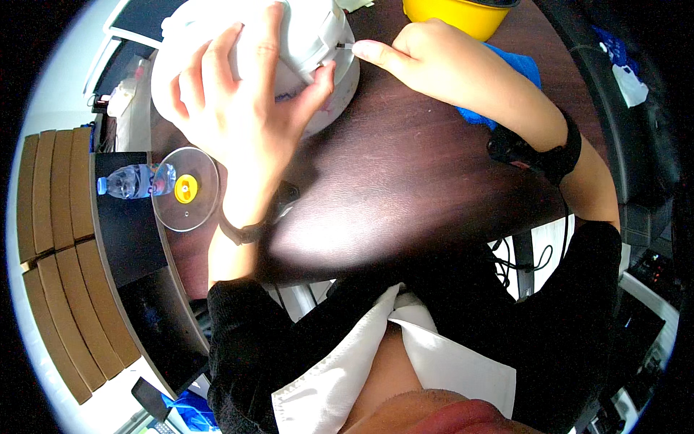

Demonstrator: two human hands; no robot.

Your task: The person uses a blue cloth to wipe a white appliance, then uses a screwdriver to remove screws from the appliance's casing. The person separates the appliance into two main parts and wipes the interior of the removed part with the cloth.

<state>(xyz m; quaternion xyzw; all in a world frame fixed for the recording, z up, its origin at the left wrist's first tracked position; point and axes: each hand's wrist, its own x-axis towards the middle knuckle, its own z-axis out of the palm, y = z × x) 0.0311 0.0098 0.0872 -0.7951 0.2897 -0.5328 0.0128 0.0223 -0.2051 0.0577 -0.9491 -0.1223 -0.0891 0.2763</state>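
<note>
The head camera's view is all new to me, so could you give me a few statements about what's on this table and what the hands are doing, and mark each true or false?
1. The left hand is spread over the top of the white appliance. True.
2. The right hand is gripping the yellow bowl. False: the right hand has its thumb tip by a small piece at the edge of the white appliance.
3. The glass lid has a yellow knob. True.
4. The blue cloth lies to the left of the white appliance. False: the blue cloth is to its right.
5. The bottle has a blue cap. True.
</note>
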